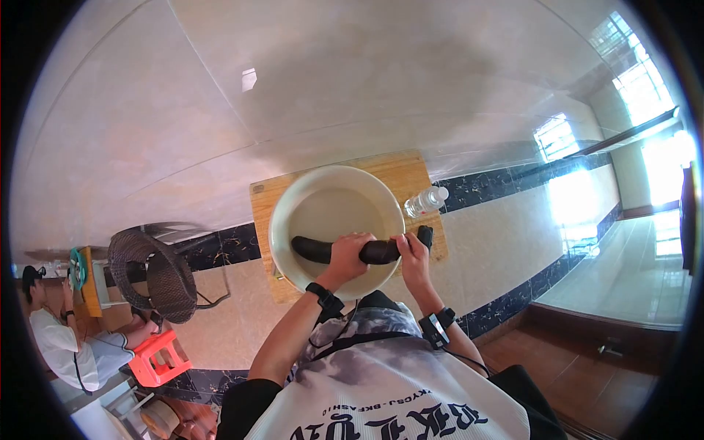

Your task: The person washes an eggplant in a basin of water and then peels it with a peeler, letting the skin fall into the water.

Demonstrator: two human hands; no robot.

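Note:
A long, dark eggplant [311, 249] lies crosswise over the near part of a white basin [277, 220], its left end inside the rim. My left hand [350, 257] is closed around its middle. Near the basin's right rim, my right hand [415, 255] grips the eggplant toward its right side, and a dark end shows just past the fingers. The basin seems to hold some cloudy water. It stands on a square wooden table [411, 166]. Both wrists wear black devices.
A clear plastic bottle [425, 202] with a white cap stands at the table's right side. To the left are a dark woven chair [172, 286] and a red stool [158, 361]. A seated person [64, 345] is at the far left. A tiled wall rises behind the table.

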